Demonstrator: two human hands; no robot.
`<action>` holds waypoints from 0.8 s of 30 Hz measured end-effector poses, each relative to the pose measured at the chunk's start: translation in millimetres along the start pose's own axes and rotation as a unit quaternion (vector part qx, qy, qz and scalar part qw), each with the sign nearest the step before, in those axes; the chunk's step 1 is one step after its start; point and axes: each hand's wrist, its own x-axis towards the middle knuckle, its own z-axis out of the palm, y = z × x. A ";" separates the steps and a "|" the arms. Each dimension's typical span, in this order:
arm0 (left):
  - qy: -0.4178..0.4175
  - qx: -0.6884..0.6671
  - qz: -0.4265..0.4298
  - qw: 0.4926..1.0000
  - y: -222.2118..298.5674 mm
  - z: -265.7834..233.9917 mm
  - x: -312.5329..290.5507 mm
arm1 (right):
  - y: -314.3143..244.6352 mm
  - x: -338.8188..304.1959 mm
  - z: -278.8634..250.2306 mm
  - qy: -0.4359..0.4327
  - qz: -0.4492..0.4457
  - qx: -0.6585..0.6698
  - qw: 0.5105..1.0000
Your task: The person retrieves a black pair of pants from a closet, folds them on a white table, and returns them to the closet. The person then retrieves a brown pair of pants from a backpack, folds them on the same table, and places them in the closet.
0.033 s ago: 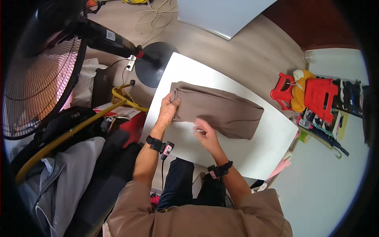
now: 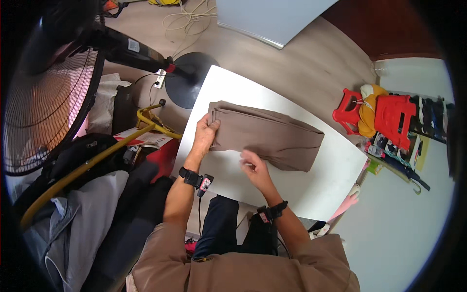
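Folded brown trousers (image 2: 267,134) lie in a long flat bundle on the white table (image 2: 335,165), with several layers showing along the far edge. At the bundle's left end, my left hand (image 2: 206,132) grips the layered edge, thumb on top and the other fingers partly hidden. My right hand (image 2: 254,166) is at the near edge, its fingers loosely curled and apart with nothing between them. Whether its fingertips touch the cloth I cannot tell. Each wrist carries a black strap with a small device.
A black standing fan (image 2: 131,48) rises at the left, its round base (image 2: 192,80) beside the table. A yellow metal frame (image 2: 87,168) and piled clothes (image 2: 90,209) crowd the near left. Red stools (image 2: 394,119) stand at the right by a shelf of shoes. Cables (image 2: 187,22) lie on the floor.
My right hand has shifted very slightly, its fingers a little lower. The left hand keeps its grip and the trousers stay in place.
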 end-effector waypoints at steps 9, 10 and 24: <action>0.231 0.398 0.234 0.856 -11.1 -2.5 20.3 | 66.1 -73.7 -55.3 0.132 0.048 -0.099 0.985; 0.234 0.441 0.286 0.818 -5.0 4.4 16.4 | 61.7 -77.9 -65.9 0.179 0.047 -0.103 0.977; -0.037 0.676 0.325 0.660 -90.2 144.4 14.6 | 15.0 8.5 -142.9 0.227 -0.237 -0.441 0.835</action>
